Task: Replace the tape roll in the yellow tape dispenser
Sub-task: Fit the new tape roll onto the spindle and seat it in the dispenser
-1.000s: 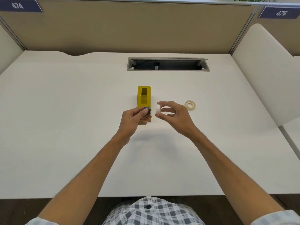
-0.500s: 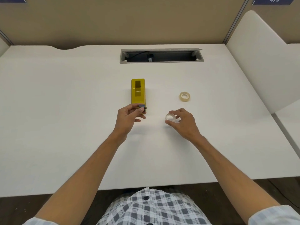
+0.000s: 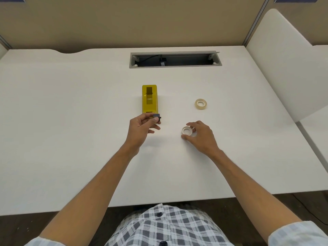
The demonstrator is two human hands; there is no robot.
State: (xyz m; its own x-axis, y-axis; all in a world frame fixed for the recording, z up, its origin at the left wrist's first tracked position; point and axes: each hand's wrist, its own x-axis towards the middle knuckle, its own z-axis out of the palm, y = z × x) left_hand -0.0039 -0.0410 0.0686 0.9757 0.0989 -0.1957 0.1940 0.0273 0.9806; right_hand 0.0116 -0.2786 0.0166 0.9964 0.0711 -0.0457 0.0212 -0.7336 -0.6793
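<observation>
The yellow tape dispenser (image 3: pixel 150 99) stands on the white desk (image 3: pixel 71 121) with its roll bay empty. My left hand (image 3: pixel 142 126) pinches a small dark spindle (image 3: pixel 157 115) just in front of the dispenser. A white, nearly bare tape ring (image 3: pixel 186 130) lies flat on the desk to the right. My right hand (image 3: pixel 200 134) curls around that ring, with fingertips and thumb at its rim. A fuller, cream-coloured tape roll (image 3: pixel 201 104) lies flat farther back on the right, apart from both hands.
A grey cable slot (image 3: pixel 174 59) is cut into the desk at the back. A beige partition wall rises behind it. A white side panel (image 3: pixel 284 59) stands at the right. The desk's front edge runs close to my body.
My right hand has carried the white ring away from the spindle, down and to the right, and set it flat on the desk. My left hand still holds the spindle.
</observation>
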